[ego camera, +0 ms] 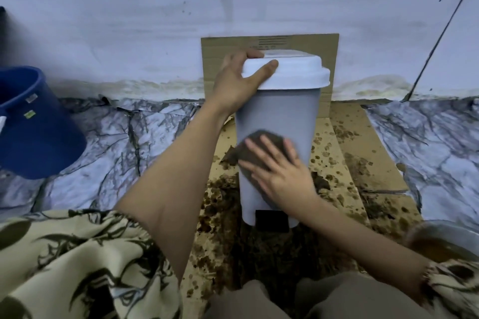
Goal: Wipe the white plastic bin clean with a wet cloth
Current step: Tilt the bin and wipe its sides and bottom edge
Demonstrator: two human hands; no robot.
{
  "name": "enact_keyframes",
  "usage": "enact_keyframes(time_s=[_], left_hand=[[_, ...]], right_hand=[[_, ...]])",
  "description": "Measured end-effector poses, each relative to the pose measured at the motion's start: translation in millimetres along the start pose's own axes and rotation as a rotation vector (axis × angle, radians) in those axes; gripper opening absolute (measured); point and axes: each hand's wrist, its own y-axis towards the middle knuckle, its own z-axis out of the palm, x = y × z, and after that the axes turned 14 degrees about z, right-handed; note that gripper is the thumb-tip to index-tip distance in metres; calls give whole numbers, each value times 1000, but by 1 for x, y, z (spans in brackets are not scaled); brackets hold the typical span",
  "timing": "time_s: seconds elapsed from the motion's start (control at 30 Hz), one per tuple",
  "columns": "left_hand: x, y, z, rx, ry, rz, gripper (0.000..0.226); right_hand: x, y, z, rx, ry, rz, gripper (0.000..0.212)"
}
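The white plastic bin [278, 111] stands upright on stained cardboard, its white lid [298, 70] closed and a black pedal [272, 220] at its base. My left hand [238, 80] grips the lid's left edge, thumb on the front rim and fingers over the top. My right hand [280, 168] lies flat with spread fingers on a dark brown cloth [259, 147], pressing it against the bin's lower front wall.
A blue bucket [31, 122] sits at the left on the marble-patterned floor. A bowl of brown water [440, 243] is at the lower right. Cardboard [363, 153] spotted with brown drips lies under the bin and leans on the wall behind it.
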Motion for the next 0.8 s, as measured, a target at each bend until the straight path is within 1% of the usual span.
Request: enact_keyframes(time_s=[0.07, 0.13, 0.2, 0.23, 0.33, 0.37, 0.4, 0.43, 0.5, 0.63, 0.7, 0.73, 0.8], left_hand=[[-3, 2, 1, 33, 0, -9, 27], [-3, 3, 0, 47, -1, -6, 26], [0, 2, -2, 41, -2, -1, 25], [1, 2, -3, 38, -3, 0, 26], [5, 0, -8, 37, -20, -21, 32], [6, 0, -9, 37, -26, -28, 34], [6, -1, -9, 35, -31, -29, 35], [6, -1, -7, 31, -35, -27, 34], [4, -1, -3, 17, -40, -19, 31], [1, 5, 3, -11, -24, -14, 34], [1, 8, 4, -20, -6, -6, 34], [1, 8, 4, -23, 1, -5, 34], [2, 8, 3, -28, 15, -6, 34]], right_hand=[[-8, 29, -6, -73, 17, 120, 42], [-9, 45, -6, -103, 24, 222, 43], [2, 38, 2, -101, 47, 244, 47], [8, 27, 9, -85, 41, 200, 50], [9, -20, 26, 29, -50, -95, 59], [4, -34, 29, 71, -77, -166, 61], [-2, -44, 28, 106, -98, -196, 62], [-7, -50, 25, 126, -106, -185, 60], [-17, -46, 15, 119, -92, -52, 56], [-37, 9, -8, 28, 47, 400, 57], [-37, 36, -13, -11, 162, 575, 59], [-33, 43, -12, -20, 205, 621, 59], [-21, 43, -6, -27, 214, 616, 59]])
